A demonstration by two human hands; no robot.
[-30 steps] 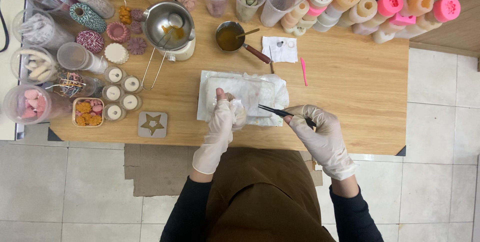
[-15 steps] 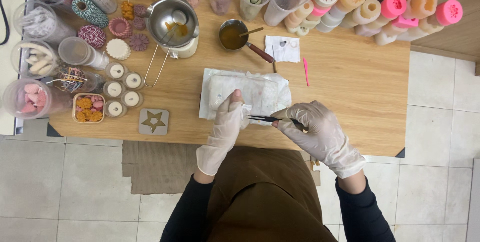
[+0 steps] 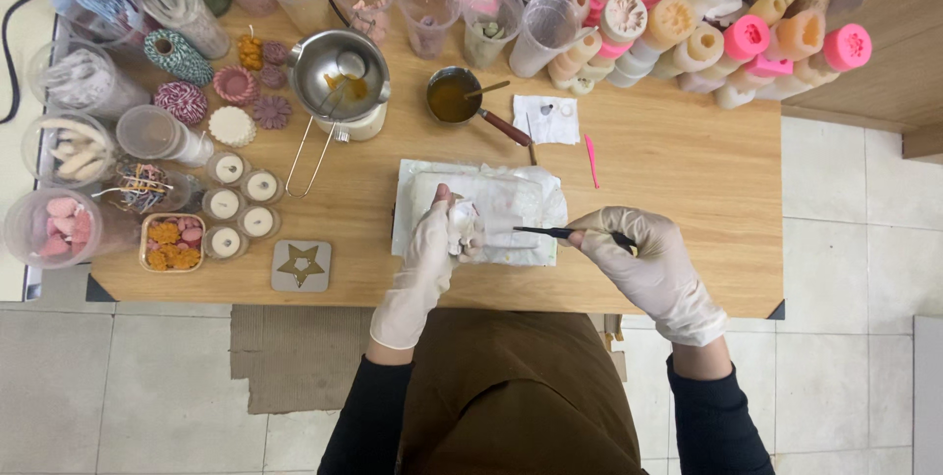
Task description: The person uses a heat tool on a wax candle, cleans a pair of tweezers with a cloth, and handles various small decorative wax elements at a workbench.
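Compared with a moment before, the left hand (image 3: 432, 239) has slid a little to the right on the white tray (image 3: 413, 185) and now pinches a small whitish piece (image 3: 464, 223) between thumb and fingers, lifted slightly above the tray's clear plastic cover. The right hand (image 3: 638, 257) has drawn outward toward the table's right side; it is closed around the handle of dark tweezers (image 3: 560, 232), and their tips now point straight at the held piece, close to it but seemingly not yet touching. This looks like fine work on the small piece, with the tweezers brought in line for picking or placing something tiny on it. Both hands wear thin pale gloves.

The surface is a wooden table (image 3: 688, 161), crowded at the back and the left. A steel melting pot (image 3: 339, 77) with traces of yellow wax stands on a small warmer, and beside it is a little pan of amber liquid (image 3: 454, 99). On the left are small round candles in tins (image 3: 241, 205), a star-shaped stencil tile (image 3: 301, 266), spools of twine (image 3: 177, 55) and clear cups with coloured pieces. At the back right lie many silicone moulds (image 3: 707, 33), pink and cream. A pink stick (image 3: 591, 159) lies near the tray. The floor is of pale tiles, with a brownish mat (image 3: 295, 357) under the table's edge.
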